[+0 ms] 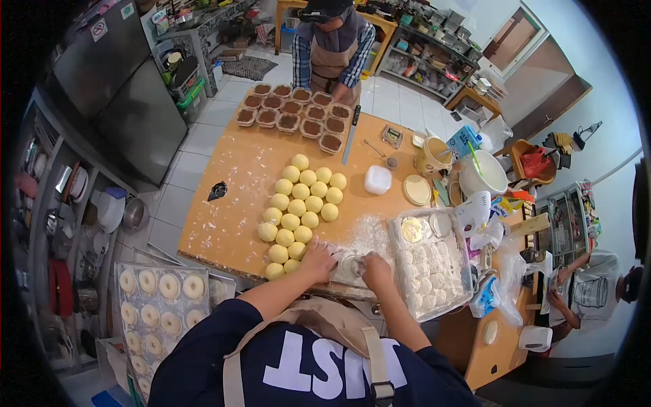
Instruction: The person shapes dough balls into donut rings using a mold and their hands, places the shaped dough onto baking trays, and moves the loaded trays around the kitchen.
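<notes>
My left hand (319,262) rests on the floured tabletop beside the nearest yellow dough balls (285,237), its fingers stretched out. Several rows of these smooth round balls run away from me. Opposite it, my right hand (377,273) has its fingers curled at the edge of a pale round piece (352,266), either flattened dough or a clear cutter; I cannot tell which. Whatever those fingers hold is hidden. Just right of that hand stands a clear plastic tub (434,308) with rows of flour-dusted white dough pieces inside.
Ring-shaped doughs lie on a tray (163,313) at lower left. Brown-topped cups (288,122) and a long knife (352,136) sit at the far end, where a co-worker (332,54) stands. A white bowl (483,175) and hand mixer (472,211) are at right. Another person (590,292) works farther right.
</notes>
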Demonstrator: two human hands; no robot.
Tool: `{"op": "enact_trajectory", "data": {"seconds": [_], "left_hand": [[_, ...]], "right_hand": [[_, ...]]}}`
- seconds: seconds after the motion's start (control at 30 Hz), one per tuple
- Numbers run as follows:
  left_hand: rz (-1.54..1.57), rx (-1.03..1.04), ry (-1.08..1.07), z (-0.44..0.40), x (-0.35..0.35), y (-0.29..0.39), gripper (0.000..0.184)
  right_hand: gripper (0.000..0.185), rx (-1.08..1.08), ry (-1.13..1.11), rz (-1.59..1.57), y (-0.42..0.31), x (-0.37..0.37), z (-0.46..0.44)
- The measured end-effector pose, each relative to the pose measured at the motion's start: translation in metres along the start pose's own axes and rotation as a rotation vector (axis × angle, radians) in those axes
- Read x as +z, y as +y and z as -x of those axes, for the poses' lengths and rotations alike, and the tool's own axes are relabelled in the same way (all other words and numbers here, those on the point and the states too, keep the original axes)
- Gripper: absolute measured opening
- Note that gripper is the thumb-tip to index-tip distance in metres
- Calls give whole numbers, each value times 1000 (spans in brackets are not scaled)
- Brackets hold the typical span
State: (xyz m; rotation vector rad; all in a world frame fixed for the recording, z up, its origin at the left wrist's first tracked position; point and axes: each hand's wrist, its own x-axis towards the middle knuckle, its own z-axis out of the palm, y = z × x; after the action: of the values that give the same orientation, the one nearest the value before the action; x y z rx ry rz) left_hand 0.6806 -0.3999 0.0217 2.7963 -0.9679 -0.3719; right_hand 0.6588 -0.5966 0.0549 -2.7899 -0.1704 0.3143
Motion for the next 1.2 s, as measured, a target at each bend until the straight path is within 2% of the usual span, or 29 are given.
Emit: {"op": "enact_trajectory", "data": {"seconds": [0.37, 0.47, 0.57, 0.67, 0.77, 0.83, 1.0, 1.1, 1.17, 1.2], "left_hand": [[9, 3, -18, 0, -4, 0, 66], [1, -1, 76, -5, 20, -3, 64], [45, 1, 157, -7, 32, -4, 78], [102, -10, -48, 1, -11, 3, 75], [61, -12, 23, -5, 12, -1, 76], [61, -1, -1, 0, -6, 1, 76], [56, -6, -36, 1, 4, 1, 75], [79, 1, -39, 0, -2, 0, 75], [45, 0, 3, -3, 10, -2, 76], [24, 5, 36, -3, 10, -2, 70]], "right_hand": [[18, -81, 20, 33, -13, 13, 0], [18, -86, 10, 63, -9, 23, -4], [18, -90, 19, 61, -11, 23, -6], [18, -94, 52, 28, -12, 27, 1], [20, -116, 32, 36, -6, 28, -6], [21, -134, 1, 15, -1, 26, -9], [13, -72, 203, -148, 0, -19, -5], [13, -36, 187, -77, 2, -15, -6], [13, -89, 134, -69, -1, -6, -4], [14, -87, 112, -35, -10, -4, -2]]}}
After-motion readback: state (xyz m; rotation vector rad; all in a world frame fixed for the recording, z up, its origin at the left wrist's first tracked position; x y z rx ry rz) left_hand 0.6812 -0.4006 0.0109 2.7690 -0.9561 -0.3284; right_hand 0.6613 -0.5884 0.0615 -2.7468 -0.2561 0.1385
